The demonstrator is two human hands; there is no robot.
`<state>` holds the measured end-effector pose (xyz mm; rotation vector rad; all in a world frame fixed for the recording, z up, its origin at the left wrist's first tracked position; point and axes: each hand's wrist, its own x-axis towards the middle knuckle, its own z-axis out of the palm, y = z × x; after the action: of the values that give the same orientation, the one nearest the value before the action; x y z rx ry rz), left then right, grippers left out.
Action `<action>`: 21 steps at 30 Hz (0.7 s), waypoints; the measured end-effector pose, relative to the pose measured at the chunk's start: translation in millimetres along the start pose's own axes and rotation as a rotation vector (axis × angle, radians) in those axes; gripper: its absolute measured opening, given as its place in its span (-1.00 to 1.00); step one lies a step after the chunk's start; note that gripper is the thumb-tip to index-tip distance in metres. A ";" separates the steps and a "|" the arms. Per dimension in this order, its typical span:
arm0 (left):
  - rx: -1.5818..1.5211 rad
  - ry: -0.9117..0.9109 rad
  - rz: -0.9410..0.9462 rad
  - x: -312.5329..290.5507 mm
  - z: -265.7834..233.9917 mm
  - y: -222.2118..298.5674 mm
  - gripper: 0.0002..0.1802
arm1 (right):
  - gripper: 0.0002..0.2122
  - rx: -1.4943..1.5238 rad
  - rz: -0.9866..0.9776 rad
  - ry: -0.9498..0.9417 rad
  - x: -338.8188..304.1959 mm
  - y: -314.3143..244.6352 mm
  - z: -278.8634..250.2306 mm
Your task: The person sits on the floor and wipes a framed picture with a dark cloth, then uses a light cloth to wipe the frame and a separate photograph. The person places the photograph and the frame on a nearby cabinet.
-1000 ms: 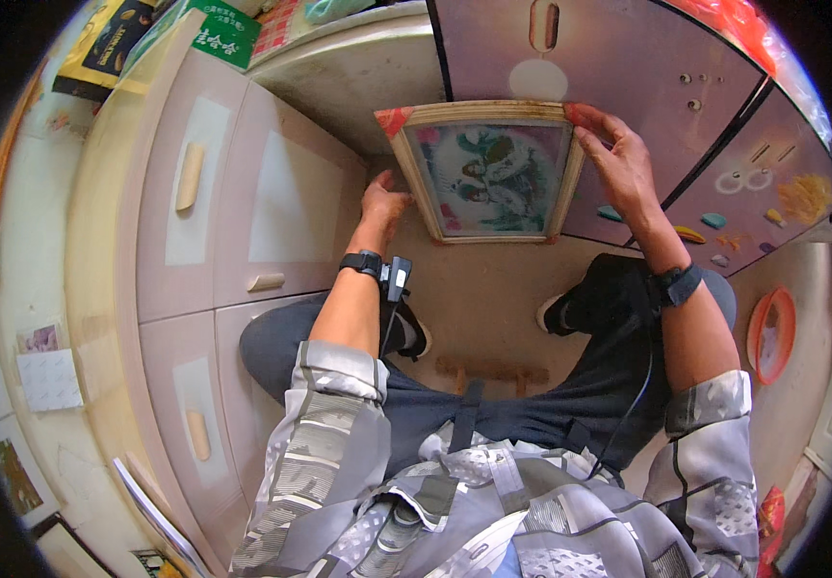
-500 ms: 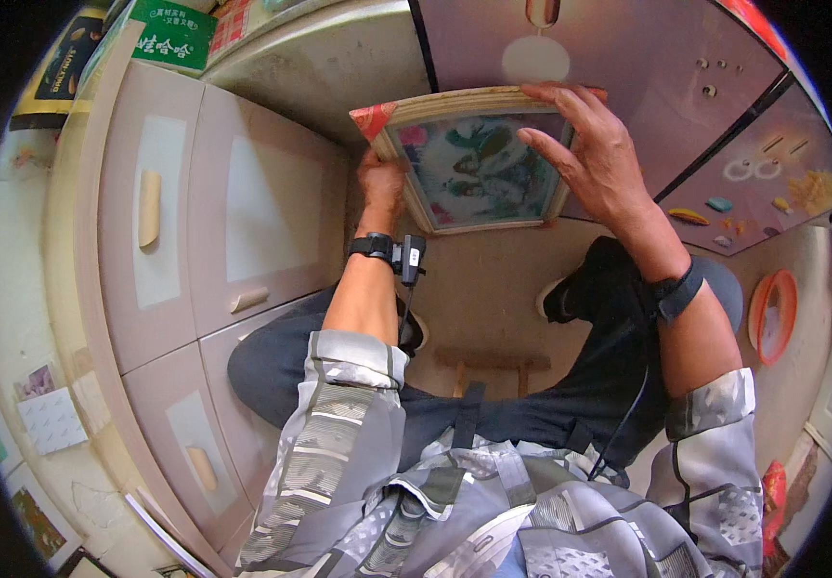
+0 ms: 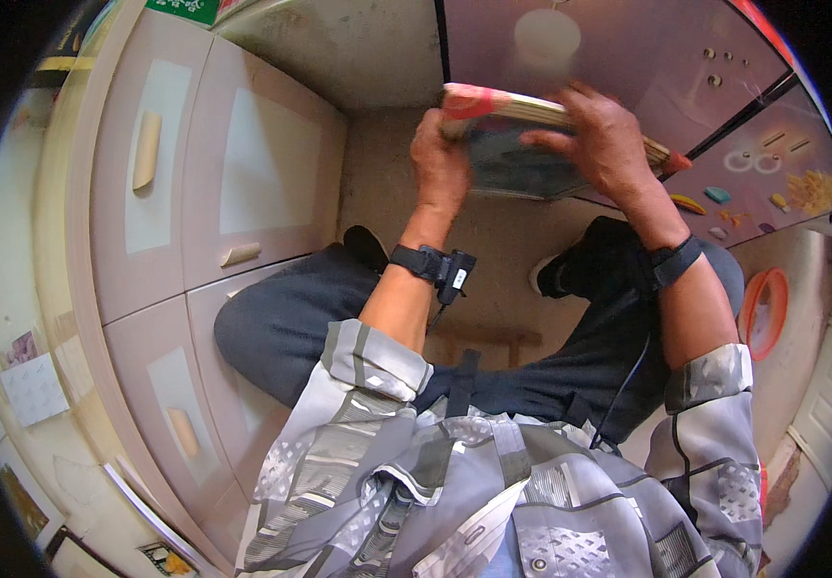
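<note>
A framed picture (image 3: 517, 159) with a pale wooden-looking rim and red corner pieces is held up in front of me, tilted so that its top edge faces me and its dark bluish face shows only in part. My left hand (image 3: 440, 162) is closed around its left side, just under the red corner. Over the top edge toward the right lies my right hand (image 3: 611, 144), its fingers bent behind the rim and its thumb on the front side. Some blur covers both hands. Black straps circle both wrists, and the left one carries a small black device.
Pale pinkish cabinets (image 3: 267, 164) with wooden handles stand on my left. Beyond the frame rises a purple printed panel (image 3: 618, 58). An orange-rimmed basket (image 3: 765, 313) is at the right, near my knee. Part of a low stool (image 3: 493, 342) shows between my legs.
The framed picture has shifted right and tipped, so less of its face shows. My left hand has moved right and a little away from me with it; my right hand stays near the top edge.
</note>
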<state>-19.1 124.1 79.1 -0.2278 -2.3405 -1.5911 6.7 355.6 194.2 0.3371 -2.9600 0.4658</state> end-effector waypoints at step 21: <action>-0.825 0.001 -1.382 -140.2 28.6 -216.8 -0.29 | -0.52 0.257 0.180 0.240 -89.3 114.9 -10.2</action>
<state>44.3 74.9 -167.9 1.5061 -1.5638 -2.9753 66.6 483.2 156.6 0.0326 -2.7090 0.8478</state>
